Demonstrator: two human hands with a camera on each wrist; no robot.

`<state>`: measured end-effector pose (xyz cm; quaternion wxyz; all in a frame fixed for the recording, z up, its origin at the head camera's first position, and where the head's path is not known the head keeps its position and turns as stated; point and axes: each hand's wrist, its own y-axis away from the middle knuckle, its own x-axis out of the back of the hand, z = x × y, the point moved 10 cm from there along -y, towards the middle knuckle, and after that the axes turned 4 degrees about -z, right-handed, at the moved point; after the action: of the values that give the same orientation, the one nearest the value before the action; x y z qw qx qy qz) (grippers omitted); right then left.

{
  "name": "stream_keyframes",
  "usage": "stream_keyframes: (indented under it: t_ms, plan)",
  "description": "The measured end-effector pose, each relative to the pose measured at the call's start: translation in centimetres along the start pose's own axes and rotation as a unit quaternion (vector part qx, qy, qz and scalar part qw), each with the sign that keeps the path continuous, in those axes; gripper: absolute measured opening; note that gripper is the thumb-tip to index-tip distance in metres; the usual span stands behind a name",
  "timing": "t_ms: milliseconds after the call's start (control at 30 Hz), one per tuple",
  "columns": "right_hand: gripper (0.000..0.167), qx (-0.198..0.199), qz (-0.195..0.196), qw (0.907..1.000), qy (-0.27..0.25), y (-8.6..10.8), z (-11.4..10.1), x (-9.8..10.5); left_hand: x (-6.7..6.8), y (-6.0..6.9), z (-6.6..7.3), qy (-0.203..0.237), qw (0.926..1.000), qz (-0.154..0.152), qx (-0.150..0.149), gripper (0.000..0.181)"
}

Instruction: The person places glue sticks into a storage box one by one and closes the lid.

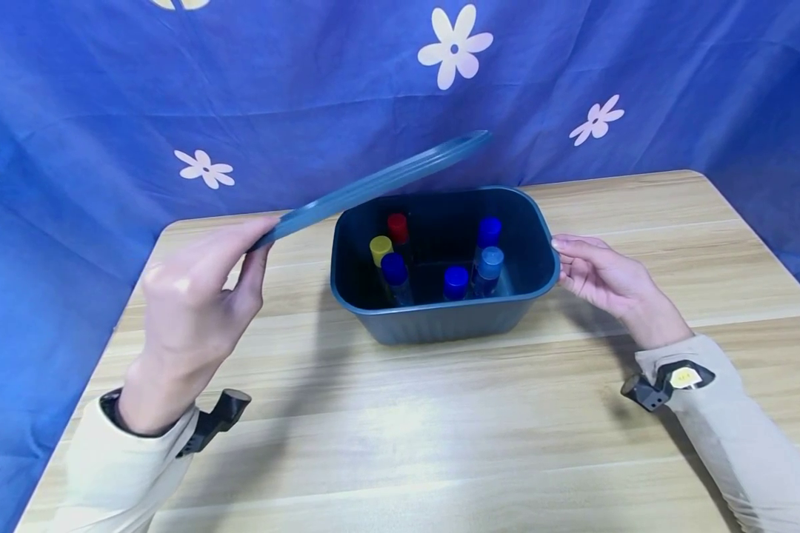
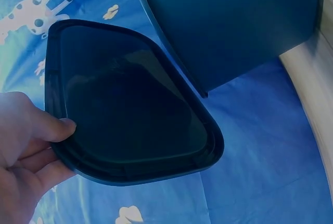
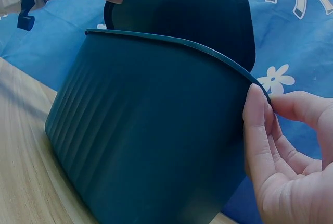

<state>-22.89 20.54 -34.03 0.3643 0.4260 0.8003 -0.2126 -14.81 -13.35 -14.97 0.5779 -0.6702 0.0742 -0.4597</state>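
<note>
A dark teal plastic bin point(image 1: 440, 326) stands on the table, its top uncovered. Inside are several small clear bottles with coloured caps: a red cap point(image 1: 397, 226), a yellow cap point(image 1: 381, 246), a light blue cap point(image 1: 491, 257) and darker blue ones. My left hand point(image 1: 196, 296) pinches one end of the matching lid point(image 2: 125, 99), thumb on one face and fingers on the other. Tilted, the lid rises to the right above the bin's back left side. At the bin's right end, my right hand point(image 3: 286, 156) pinches the rim between thumb and fingers.
The wood-grain table point(image 1: 387, 429) has rounded back corners. Behind it and along its sides hangs a blue cloth point(image 1: 320, 96) with white flowers. Each wrist carries a small black camera, the left one point(image 1: 216, 422) and the right one point(image 1: 647, 392).
</note>
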Motion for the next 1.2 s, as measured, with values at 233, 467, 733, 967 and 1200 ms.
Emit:
stream_keyframes:
  t_ms: [233,467,733,967,1200]
  plan:
    - [0.026,-0.002,0.003,1.0,0.003,0.0,0.0,0.0,-0.2,0.5,0.9,0.013,0.9994,0.022,-0.025,0.018]
    - [0.025,0.004,0.045,0.9975,0.055,0.5,-0.6,0.3,-0.8,0.7,2.3,0.05,0.9955,0.044,-0.067,0.019]
    - [0.024,0.014,0.05,0.9942,0.094,2.1,-1.8,0.0,-1.8,0.5,4.0,0.077,0.9889,0.052,-0.116,0.018]
    - [0.026,0.057,0.075,0.9764,0.194,2.8,-4.2,-1.9,-2.5,0.8,5.6,0.06,0.9805,0.06,-0.177,0.017]
    - [0.022,0.047,0.104,0.9458,0.304,2.3,-5.8,-4.3,-3.2,1.6,7.2,0.02,0.9687,0.069,-0.238,0.018]
